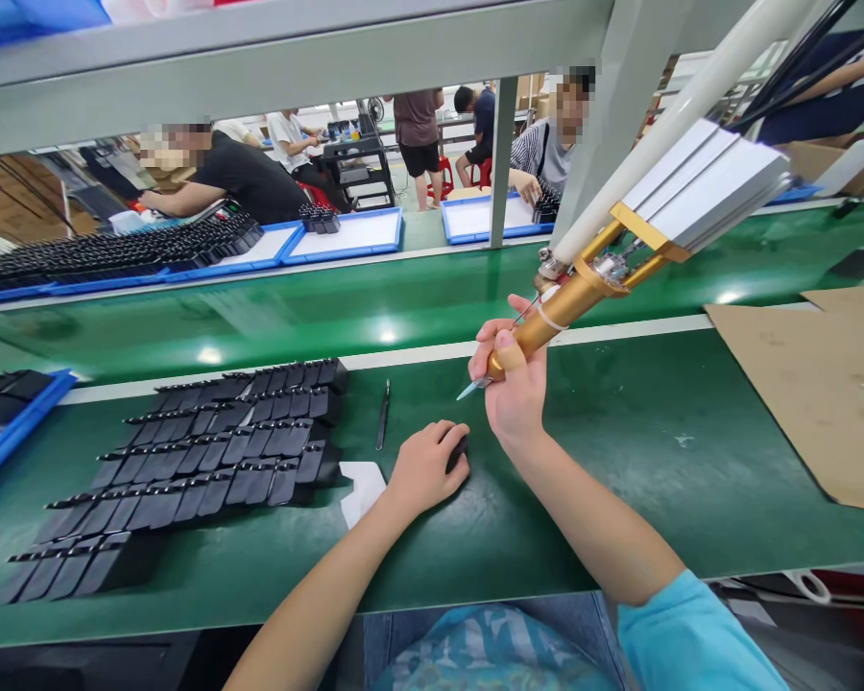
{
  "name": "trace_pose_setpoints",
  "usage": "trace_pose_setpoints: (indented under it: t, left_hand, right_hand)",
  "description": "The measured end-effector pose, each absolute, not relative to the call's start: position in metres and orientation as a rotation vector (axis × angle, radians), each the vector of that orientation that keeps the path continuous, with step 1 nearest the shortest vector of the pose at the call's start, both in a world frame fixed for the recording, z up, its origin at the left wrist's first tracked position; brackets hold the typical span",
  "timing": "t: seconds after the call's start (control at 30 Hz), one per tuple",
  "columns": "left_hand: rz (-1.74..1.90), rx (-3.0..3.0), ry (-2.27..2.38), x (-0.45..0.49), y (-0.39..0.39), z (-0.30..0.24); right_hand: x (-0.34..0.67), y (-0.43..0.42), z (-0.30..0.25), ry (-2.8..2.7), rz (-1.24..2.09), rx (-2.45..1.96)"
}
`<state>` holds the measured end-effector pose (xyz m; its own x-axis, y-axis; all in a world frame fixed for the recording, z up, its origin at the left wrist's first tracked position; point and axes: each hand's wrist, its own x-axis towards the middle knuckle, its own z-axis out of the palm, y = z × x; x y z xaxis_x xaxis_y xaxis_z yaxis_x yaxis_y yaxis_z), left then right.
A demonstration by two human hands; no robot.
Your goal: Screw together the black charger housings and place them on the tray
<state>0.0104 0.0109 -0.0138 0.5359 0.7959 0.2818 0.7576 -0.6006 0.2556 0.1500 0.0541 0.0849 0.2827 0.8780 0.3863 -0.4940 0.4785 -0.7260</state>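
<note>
While right hand grips dispenser, left hand part, tweezers lie beyond.

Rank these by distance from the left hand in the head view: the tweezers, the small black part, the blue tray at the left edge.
1. small black part: under the left hand, touching its fingers.
2. tweezers: just left of the hand, lying apart from it.
3. blue tray: far left, beyond the rows of black parts.

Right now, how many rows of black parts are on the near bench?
5, stacked front to back, left of the left hand: back row, second, third, fourth, and front row, which is shorter. Overlapping parts may hide more.
</note>
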Motion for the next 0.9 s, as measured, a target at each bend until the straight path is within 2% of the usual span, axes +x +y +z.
trace_pose_setpoints:
  t: [0.17,0.4,0.67,0.9]
  left_hand:
    - [0.551,2.702,1.373,0.009,0.011,-0.016]
    - [0.349,2.792,1.404,0.003,0.013,-0.009]
    - [0.415,2.555,1.349,0.007,0.012,-0.003]
    - [0.228,2.696,1.443,0.005,0.012,-0.008]
  right_hand:
    - [0.150,0.054,0.085,-0.854,0.983,-0.520]
    - [0.150,0.055,0.086,-0.854,0.979,-0.524]
    - [0.151,0.056,0.085,-0.843,0.998,-0.499]
    - [0.150,0.056,0.086,-0.840,1.004,-0.518]
